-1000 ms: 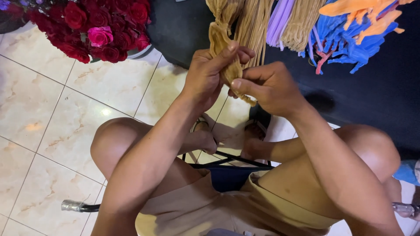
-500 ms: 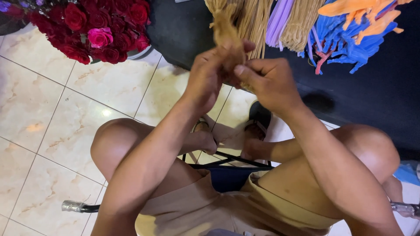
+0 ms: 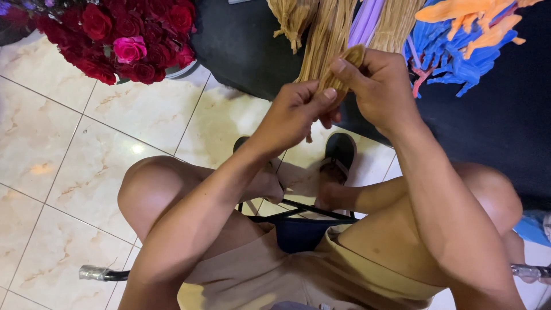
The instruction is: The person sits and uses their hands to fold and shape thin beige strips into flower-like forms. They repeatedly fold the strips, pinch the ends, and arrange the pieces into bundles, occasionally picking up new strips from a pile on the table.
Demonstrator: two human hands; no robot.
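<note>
Tan chenille stems (image 3: 328, 43) hang in a bunch at the top, and both hands are working at their lower end. The left hand (image 3: 293, 115) pinches the stems between thumb and curled fingers, just below where the right hand (image 3: 379, 89) is closed around a bent-over loop of the same tan bunch. The hands are touching. Beside the tan stems to the right hang purple stems (image 3: 367, 23), then blue stems (image 3: 453, 57) with orange ones (image 3: 465, 11) over them. Far left of the bunch sits a cluster of red roses (image 3: 126, 40) on the tiled floor (image 3: 69, 143).
</note>
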